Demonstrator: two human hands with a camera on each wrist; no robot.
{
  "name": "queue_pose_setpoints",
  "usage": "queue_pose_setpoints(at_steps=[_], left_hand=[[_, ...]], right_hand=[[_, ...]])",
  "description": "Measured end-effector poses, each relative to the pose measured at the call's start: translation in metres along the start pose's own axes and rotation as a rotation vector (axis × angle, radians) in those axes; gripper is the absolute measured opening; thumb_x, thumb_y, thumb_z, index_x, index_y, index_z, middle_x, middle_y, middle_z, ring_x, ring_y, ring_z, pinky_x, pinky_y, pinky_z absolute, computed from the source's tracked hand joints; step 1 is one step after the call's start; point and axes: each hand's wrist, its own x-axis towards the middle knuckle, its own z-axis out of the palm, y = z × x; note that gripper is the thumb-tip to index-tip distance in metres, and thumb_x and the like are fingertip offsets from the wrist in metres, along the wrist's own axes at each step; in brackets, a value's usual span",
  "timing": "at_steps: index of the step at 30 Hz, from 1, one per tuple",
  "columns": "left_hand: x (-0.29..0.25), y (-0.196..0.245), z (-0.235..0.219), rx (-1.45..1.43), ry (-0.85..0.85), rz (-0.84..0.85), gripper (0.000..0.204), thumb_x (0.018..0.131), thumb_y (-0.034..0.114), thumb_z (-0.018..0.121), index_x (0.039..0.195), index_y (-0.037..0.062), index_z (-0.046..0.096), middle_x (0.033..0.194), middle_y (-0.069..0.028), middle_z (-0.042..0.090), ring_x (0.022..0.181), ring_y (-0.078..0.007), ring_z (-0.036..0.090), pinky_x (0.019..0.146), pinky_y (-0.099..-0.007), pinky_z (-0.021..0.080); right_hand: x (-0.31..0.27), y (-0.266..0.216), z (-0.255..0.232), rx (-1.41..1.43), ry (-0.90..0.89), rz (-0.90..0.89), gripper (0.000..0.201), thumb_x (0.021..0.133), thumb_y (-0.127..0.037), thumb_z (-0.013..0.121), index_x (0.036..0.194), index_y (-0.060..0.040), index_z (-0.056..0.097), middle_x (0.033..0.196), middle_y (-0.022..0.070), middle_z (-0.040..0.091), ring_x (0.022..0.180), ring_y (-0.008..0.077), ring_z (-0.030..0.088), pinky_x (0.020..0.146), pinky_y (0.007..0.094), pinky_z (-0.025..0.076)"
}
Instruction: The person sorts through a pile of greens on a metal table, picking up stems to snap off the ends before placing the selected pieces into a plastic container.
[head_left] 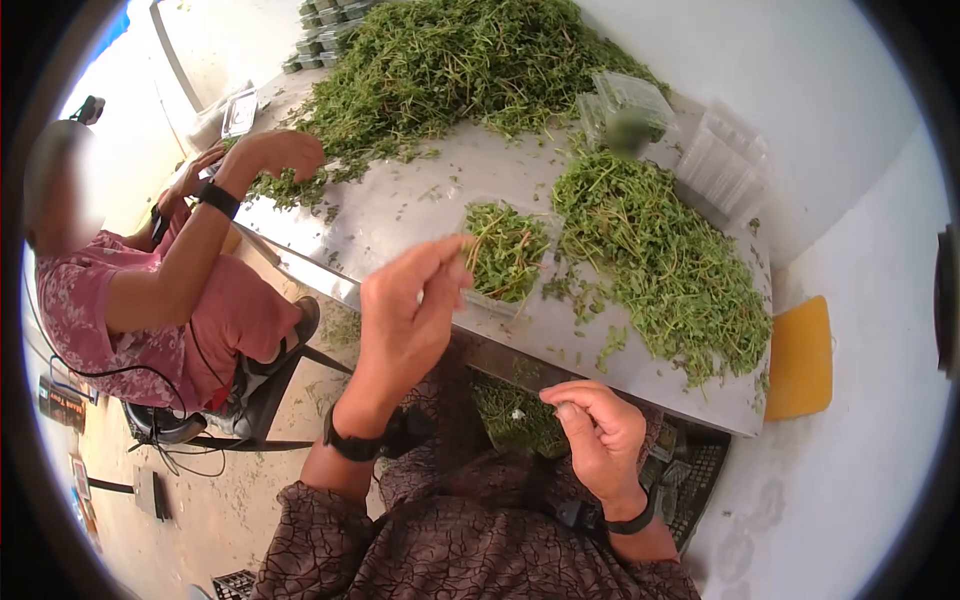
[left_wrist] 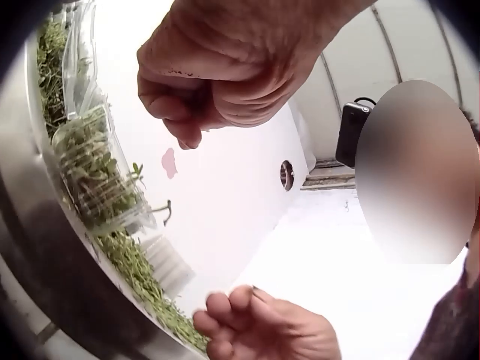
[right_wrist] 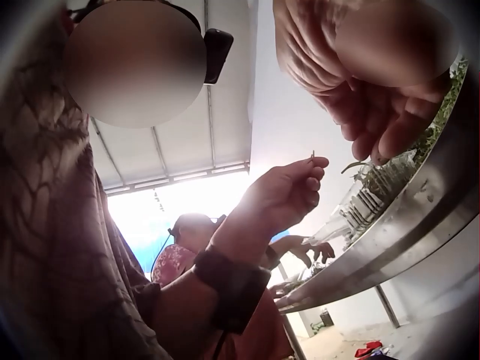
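My left hand (head_left: 415,310) is raised before the table's front edge with its fingers curled. A tiny sliver of stem (right_wrist: 313,156) shows at its pinched fingertips in the right wrist view. My right hand (head_left: 608,440) is lower and to the right, its thumb against the index finger. A small dark bit (left_wrist: 256,289) shows at its fingertips; its kind is too small to tell. A clear plastic box (head_left: 490,303) filled with leafy green herbs (head_left: 508,250) lies on the table just beyond the left hand. One curved stem (left_wrist: 166,214) sticks out of it.
A heap of cut herbs (head_left: 660,260) lies right of the box; a larger heap (head_left: 460,70) covers the far table (head_left: 400,205). Empty clear boxes (head_left: 722,165) stack at the back right. Another person (head_left: 150,290) sits left, hands over herbs. A crate (head_left: 700,470) stands under the table.
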Motion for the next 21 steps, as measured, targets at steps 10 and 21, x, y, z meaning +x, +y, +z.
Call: queue_pose_setpoints(at_steps=[10, 21], left_hand=[[-0.003, -0.013, 0.021, 0.452, 0.164, 0.46, 0.04, 0.08, 0.004, 0.072, 0.119, -0.0006, 0.063, 0.12, -0.0182, 0.062, 0.105, -0.037, 0.061, 0.089, -0.0427, 0.05], [-0.021, -0.017, 0.023, 0.618, 0.009, 0.475, 0.043, 0.069, 0.007, 0.079, 0.111, 0.0036, 0.066, 0.102, -0.0095, 0.065, 0.094, -0.0298, 0.06, 0.083, -0.0409, 0.046]], right_hand=[[-0.007, 0.0, -0.013, -0.137, -0.027, -0.053, 0.009, 0.087, 0.003, 0.063, 0.093, -0.0007, 0.069, 0.083, 0.0088, 0.07, 0.071, 0.0207, 0.064, 0.067, 0.0303, 0.049], [-0.014, 0.005, -0.019, -0.107, -0.085, -0.04, 0.007, 0.088, 0.003, 0.063, 0.092, 0.0003, 0.068, 0.08, 0.0093, 0.07, 0.066, 0.0183, 0.064, 0.061, 0.0292, 0.049]])
